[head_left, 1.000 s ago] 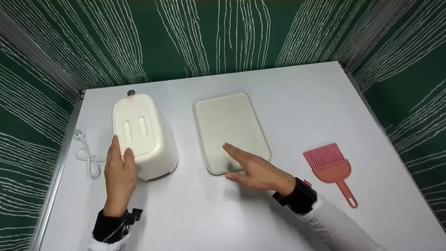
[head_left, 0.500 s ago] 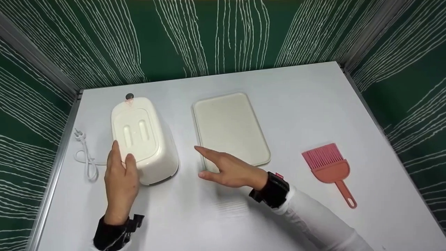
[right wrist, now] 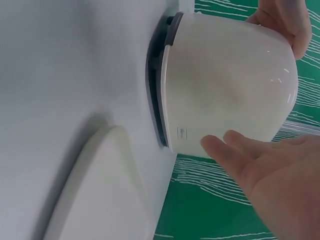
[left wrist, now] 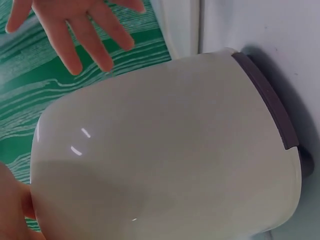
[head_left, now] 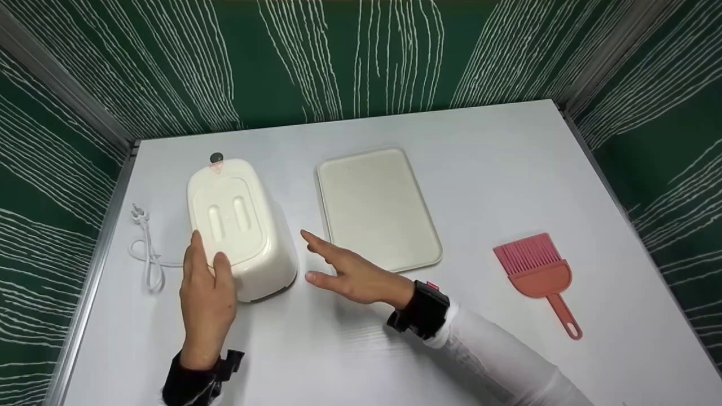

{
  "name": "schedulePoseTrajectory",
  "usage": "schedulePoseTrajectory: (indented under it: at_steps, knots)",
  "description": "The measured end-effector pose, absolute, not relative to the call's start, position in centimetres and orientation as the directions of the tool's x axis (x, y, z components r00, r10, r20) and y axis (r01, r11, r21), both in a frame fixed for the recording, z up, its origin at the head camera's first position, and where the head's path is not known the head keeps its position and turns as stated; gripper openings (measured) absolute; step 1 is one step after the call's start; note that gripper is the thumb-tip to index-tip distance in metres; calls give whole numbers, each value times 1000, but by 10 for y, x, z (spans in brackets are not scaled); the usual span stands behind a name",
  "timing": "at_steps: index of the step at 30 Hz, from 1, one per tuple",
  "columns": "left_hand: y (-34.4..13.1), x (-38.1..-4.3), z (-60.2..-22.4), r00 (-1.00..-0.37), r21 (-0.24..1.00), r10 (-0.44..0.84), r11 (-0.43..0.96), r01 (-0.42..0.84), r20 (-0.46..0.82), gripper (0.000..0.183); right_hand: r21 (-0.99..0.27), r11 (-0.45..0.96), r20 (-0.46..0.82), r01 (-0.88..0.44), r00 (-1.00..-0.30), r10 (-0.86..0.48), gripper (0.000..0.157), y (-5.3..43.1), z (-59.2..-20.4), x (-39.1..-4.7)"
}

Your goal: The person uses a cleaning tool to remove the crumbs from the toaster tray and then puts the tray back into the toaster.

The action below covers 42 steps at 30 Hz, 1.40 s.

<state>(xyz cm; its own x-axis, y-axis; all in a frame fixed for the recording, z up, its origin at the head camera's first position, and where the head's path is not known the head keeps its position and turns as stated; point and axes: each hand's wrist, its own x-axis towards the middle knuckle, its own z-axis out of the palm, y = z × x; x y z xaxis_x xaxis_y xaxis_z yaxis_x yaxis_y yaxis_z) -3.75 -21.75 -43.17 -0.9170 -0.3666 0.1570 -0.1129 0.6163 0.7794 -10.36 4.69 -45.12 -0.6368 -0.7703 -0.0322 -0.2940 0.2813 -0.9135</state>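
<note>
A cream toaster (head_left: 265,248) with a lid (head_left: 228,214) on top, two slot-shaped ridges in it, stands on the left of the table. A dark knob (head_left: 216,158) shows at its far end. My left hand (head_left: 207,299) rests with extended fingers against the toaster's near left edge. Off its right side, my right hand (head_left: 355,276) hovers with fingers stretched and spread, thumb apart, holding nothing. In the right wrist view, the fingertips (right wrist: 212,145) overlap the toaster's side wall (right wrist: 225,90). A shallow cream tray (head_left: 378,208) lies flat just beyond the right hand.
A white power cord with its plug (head_left: 140,215) lies left of the toaster. On the right side of the white table (head_left: 479,169) is a red dustpan-shaped brush (head_left: 538,276) with pink bristles. Green walls with white streaks (head_left: 383,56) enclose the back and sides.
My right hand has moved left from over the tray to the gap beside the toaster. The toaster has slid slightly toward the front, with my left hand at its edge.
</note>
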Motion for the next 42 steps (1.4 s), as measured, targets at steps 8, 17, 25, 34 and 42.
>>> schedulePoseTrajectory:
  at_steps: [8, 17, 25, 34, 42]
  knots:
    - [-209, -31, -434, -911, 769, -374, 629, -114, 172, 64, -976, 187, -77, -114, -619, -781, 84, 31, -456, -98]
    - [-202, -22, -438, -891, 741, -382, 666, -83, 244, 61, -971, 180, -45, -156, -622, -782, 86, 27, -455, -88]
    - [-194, -14, -437, -886, 723, -389, 684, -94, 252, 61, -976, 159, -36, -151, -605, -795, 78, 33, -457, -84]
    - [-189, -5, -438, -879, 701, -389, 707, -94, 275, 61, -969, 184, -48, -163, -608, -792, 75, 38, -457, -77]
    - [-183, 3, -438, -871, 692, -408, 712, -115, 275, 61, -966, 192, -48, -173, -611, -790, 73, 41, -458, -71]
